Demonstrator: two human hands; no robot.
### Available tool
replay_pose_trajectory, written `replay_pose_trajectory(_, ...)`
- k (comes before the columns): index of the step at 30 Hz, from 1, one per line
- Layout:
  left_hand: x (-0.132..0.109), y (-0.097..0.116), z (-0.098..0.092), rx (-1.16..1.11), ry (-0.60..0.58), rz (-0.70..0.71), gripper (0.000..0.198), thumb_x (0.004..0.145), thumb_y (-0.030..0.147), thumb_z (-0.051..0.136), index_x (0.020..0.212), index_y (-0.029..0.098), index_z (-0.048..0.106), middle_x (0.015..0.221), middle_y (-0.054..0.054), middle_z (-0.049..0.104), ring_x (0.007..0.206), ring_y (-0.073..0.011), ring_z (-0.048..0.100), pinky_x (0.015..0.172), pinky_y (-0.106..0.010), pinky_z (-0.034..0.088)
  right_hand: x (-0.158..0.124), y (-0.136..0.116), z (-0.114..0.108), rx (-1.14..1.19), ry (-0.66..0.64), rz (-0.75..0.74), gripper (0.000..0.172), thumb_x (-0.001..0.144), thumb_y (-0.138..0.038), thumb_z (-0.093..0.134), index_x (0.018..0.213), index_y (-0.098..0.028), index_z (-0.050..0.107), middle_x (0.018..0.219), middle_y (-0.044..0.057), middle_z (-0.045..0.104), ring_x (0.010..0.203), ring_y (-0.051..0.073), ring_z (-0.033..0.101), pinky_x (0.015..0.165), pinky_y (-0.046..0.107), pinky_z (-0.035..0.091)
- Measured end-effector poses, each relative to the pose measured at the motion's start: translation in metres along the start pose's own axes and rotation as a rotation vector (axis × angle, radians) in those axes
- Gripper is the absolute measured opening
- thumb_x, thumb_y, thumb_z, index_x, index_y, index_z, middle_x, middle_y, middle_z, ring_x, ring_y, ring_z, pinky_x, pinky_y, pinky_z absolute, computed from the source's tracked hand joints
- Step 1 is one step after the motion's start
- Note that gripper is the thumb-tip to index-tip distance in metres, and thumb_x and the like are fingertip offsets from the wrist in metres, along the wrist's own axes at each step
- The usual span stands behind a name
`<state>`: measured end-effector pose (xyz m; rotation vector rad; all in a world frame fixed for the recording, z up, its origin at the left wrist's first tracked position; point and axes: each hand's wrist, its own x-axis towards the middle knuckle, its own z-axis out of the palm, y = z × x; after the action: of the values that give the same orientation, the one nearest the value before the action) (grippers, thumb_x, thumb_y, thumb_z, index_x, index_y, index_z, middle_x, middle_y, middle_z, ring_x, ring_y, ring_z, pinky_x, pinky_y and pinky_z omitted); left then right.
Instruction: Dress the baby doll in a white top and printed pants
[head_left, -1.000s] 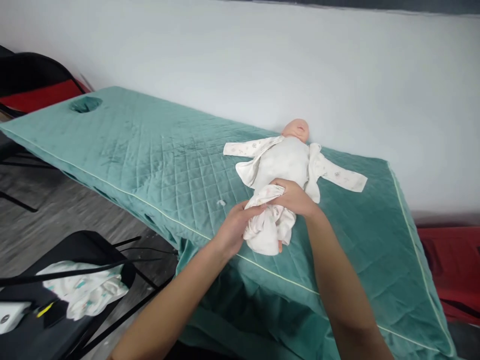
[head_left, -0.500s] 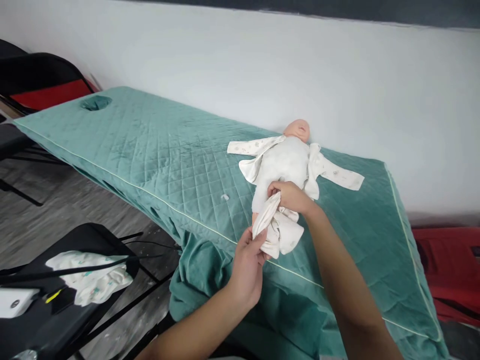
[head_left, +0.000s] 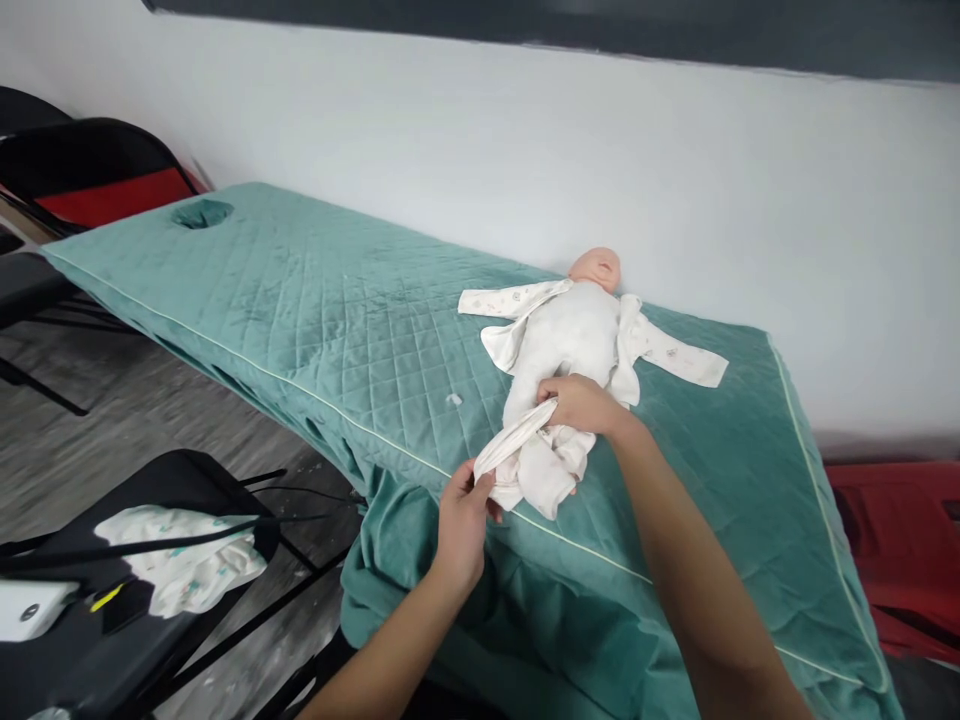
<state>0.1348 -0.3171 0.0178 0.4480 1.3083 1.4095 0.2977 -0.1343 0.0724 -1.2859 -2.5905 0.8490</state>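
A baby doll [head_left: 570, 328] with a white cloth body lies on its back on a green quilted bed cover [head_left: 360, 320], its head toward the wall. Small white printed baby pants [head_left: 546, 472] are bunched around its lower legs. My left hand [head_left: 463, 510] pinches the near left edge of the pants' waistband, and my right hand [head_left: 574, 402] grips the band farther up, between the doll's legs. The band is stretched taut between both hands. Under the doll a white printed baby shirt [head_left: 679, 357] lies spread, sleeves out to both sides. The doll's feet are mostly hidden by the cloth.
At lower left a black chair [head_left: 172, 490] holds a printed white cloth [head_left: 187, 565] and a white device [head_left: 34, 608] with a cable. A white wall [head_left: 420, 130] runs behind the bed. Red chairs [head_left: 900, 540] stand at right; the bed has a face hole [head_left: 202, 213].
My left hand has moved left, pulling the waistband out into a longer, tauter strip. The right hand stays on the cloth near the doll's legs. The view has tilted slightly upward.
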Motion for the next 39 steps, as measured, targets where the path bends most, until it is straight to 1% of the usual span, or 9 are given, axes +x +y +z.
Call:
replay_pose_trajectory(4,0.004,0.004,-0.001,0.130,-0.035,0.011,0.020,0.080,0.036,0.069,0.088,0.018,0.066,0.069,0.004,0.054,0.051,-0.0083,0.044,0.043,-0.021,0.038,-0.001,-0.003,0.000,0.014,-0.002,0.009,0.008,0.073,-0.026,0.070,0.079,-0.022,0.068,0.084,-0.001,0.074,0.074,0.016,0.061,0.065,0.026,0.035)
replay_pose_trajectory(9,0.004,0.012,0.005,-0.022,-0.130,-0.067,0.025,0.079,0.039,0.073,0.088,0.018,0.063,0.075,0.003,0.056,0.057,-0.0077,0.045,0.047,-0.020,0.037,-0.003,-0.002,0.001,0.021,0.020,0.007,0.009,0.072,-0.024,0.068,0.080,-0.020,0.069,0.083,0.000,0.072,0.075,0.016,0.060,0.066,0.026,0.035)
replay_pose_trajectory(12,0.008,0.013,0.007,-0.071,-0.169,-0.063,0.029,0.079,0.042,0.074,0.091,0.018,0.063,0.075,0.003,0.056,0.059,-0.0077,0.046,0.050,-0.020,0.037,-0.006,0.001,0.001,0.146,0.040,0.000,0.009,0.071,-0.024,0.067,0.080,-0.019,0.068,0.079,-0.001,0.070,0.074,0.016,0.059,0.067,0.026,0.037)
replay_pose_trajectory(18,0.026,0.016,0.010,0.103,-0.202,0.066,0.019,0.085,0.038,0.066,0.088,0.019,0.061,0.076,0.002,0.058,0.064,-0.0117,0.053,0.055,-0.023,0.045,-0.010,0.004,0.000,0.277,0.041,-0.007,0.012,0.072,-0.030,0.068,0.075,-0.018,0.066,0.075,-0.003,0.065,0.074,0.016,0.057,0.066,0.026,0.039)
replay_pose_trajectory(21,0.042,0.022,0.009,0.168,-0.240,0.090,0.021,0.086,0.041,0.064,0.090,0.020,0.061,0.074,0.002,0.059,0.061,-0.0131,0.054,0.054,-0.024,0.045,-0.011,0.003,0.001,0.297,0.038,0.016,0.022,0.073,-0.038,0.074,0.077,-0.018,0.066,0.076,-0.003,0.064,0.074,0.016,0.056,0.066,0.026,0.040)
replay_pose_trajectory(25,0.070,0.032,0.005,0.345,-0.252,0.194,0.016,0.089,0.034,0.058,0.095,0.021,0.066,0.069,0.004,0.059,0.059,-0.0131,0.053,0.056,-0.023,0.041,-0.012,0.002,0.001,0.296,0.041,0.029,0.035,0.072,-0.050,0.078,0.084,-0.018,0.070,0.079,-0.003,0.066,0.077,0.018,0.057,0.068,0.026,0.040)
replay_pose_trajectory(29,0.092,0.042,0.006,0.503,-0.227,0.348,0.019,0.089,0.029,0.057,0.097,0.021,0.071,0.083,0.001,0.068,0.078,-0.0165,0.059,0.071,-0.025,0.044,-0.013,0.000,0.000,0.337,0.039,0.051,0.038,0.073,-0.053,0.079,0.092,-0.020,0.074,0.086,-0.002,0.071,0.083,0.021,0.061,0.072,0.028,0.044)
replay_pose_trajectory(33,0.109,0.050,0.016,0.549,-0.219,0.452,0.021,0.090,0.025,0.054,0.099,0.020,0.073,0.094,-0.002,0.073,0.091,-0.0195,0.063,0.083,-0.028,0.045,-0.015,-0.003,-0.002,0.365,0.052,0.065,0.040,0.074,-0.051,0.079,0.104,-0.025,0.077,0.098,-0.002,0.075,0.093,0.025,0.066,0.080,0.031,0.048)
replay_pose_trajectory(39,0.148,0.056,0.035,0.700,-0.326,0.634,0.026,0.095,0.027,0.048,0.108,0.020,0.070,0.107,-0.006,0.073,0.100,-0.0216,0.064,0.091,-0.031,0.046,-0.015,0.001,0.000,0.368,0.145,0.102,0.038,0.079,-0.051,0.075,0.102,-0.022,0.075,0.096,0.001,0.075,0.091,0.025,0.067,0.079,0.034,0.051)
